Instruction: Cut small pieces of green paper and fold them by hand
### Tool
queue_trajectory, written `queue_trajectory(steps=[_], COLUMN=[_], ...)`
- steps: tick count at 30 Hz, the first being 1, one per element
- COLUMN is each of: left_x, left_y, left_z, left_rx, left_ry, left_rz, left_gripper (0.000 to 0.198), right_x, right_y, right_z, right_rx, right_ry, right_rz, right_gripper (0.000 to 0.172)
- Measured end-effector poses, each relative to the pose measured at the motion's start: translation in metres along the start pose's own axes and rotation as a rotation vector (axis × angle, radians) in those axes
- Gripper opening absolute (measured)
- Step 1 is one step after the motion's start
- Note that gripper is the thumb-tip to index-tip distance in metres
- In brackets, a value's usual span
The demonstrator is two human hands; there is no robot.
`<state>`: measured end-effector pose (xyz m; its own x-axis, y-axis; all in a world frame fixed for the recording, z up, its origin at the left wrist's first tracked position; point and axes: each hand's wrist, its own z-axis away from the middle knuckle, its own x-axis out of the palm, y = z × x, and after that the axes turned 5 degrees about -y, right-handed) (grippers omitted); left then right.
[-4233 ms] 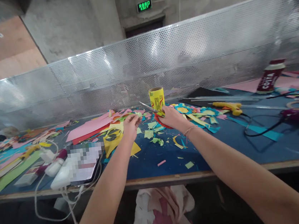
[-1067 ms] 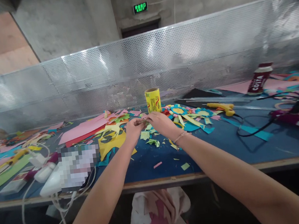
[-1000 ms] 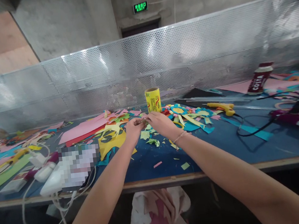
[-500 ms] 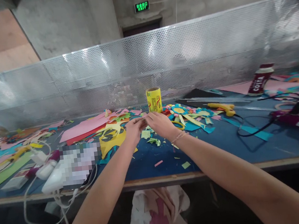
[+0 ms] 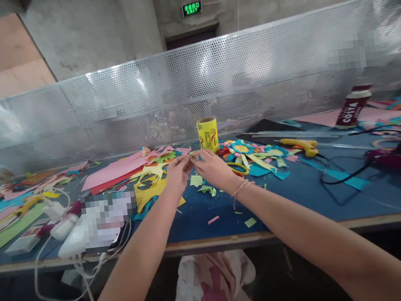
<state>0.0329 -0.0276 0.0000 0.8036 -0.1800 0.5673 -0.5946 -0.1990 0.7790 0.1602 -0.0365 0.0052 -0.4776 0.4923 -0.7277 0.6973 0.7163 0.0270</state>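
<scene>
My left hand (image 5: 178, 171) and my right hand (image 5: 211, 166) meet fingertip to fingertip over the middle of the blue table. The fingers of both are closed in a pinch. A small yellowish-green edge shows between them, too small and too covered to name. Right behind my hands stands a roll of tape (image 5: 208, 135) with a yellow printed wrapping, upright. Below the fingers lie pale green paper scraps (image 5: 207, 190). Yellow-handled scissors (image 5: 237, 168) lie partly hidden behind my right hand. Left of my left hand is a yellow paper sheet (image 5: 150, 193) with cut-out holes.
Pink paper sheets (image 5: 114, 171) lie to the left, beside a phone (image 5: 109, 219) and a white power strip (image 5: 70, 245) with cables. On the right are a yellow glue gun (image 5: 299, 146), a leaning COSTA bottle (image 5: 353, 107) and a purple device (image 5: 399, 161). A perforated metal screen (image 5: 116, 107) runs behind.
Both hands stay together in nearly the same place, with the fingers slightly shifted. The whole view has moved a little, so things sit slightly further right.
</scene>
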Motion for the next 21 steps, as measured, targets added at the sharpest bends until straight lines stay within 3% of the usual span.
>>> queue_trajectory(steps=[4, 7, 14, 21], left_x=[0.0, 0.0, 0.001, 0.002], left_y=[0.0, -0.001, -0.002, -0.002], left_z=[-0.001, -0.001, 0.001, 0.002], left_rx=[0.033, 0.047, 0.065, 0.047], left_ry=[-0.016, -0.038, -0.092, -0.093], left_rz=[-0.031, -0.083, -0.156, -0.197], left_gripper=[0.014, 0.017, 0.02, 0.02], right_x=[0.004, 0.005, 0.004, -0.002], right_y=[0.008, 0.013, 0.016, 0.017], right_z=[-0.004, -0.005, -0.004, -0.004], right_rx=[0.158, 0.294, 0.394, 0.355], right_ry=[0.194, 0.213, 0.217, 0.241], right_rz=[-0.424, -0.572, -0.587, -0.506], right_gripper=[0.025, 0.019, 0.013, 0.013])
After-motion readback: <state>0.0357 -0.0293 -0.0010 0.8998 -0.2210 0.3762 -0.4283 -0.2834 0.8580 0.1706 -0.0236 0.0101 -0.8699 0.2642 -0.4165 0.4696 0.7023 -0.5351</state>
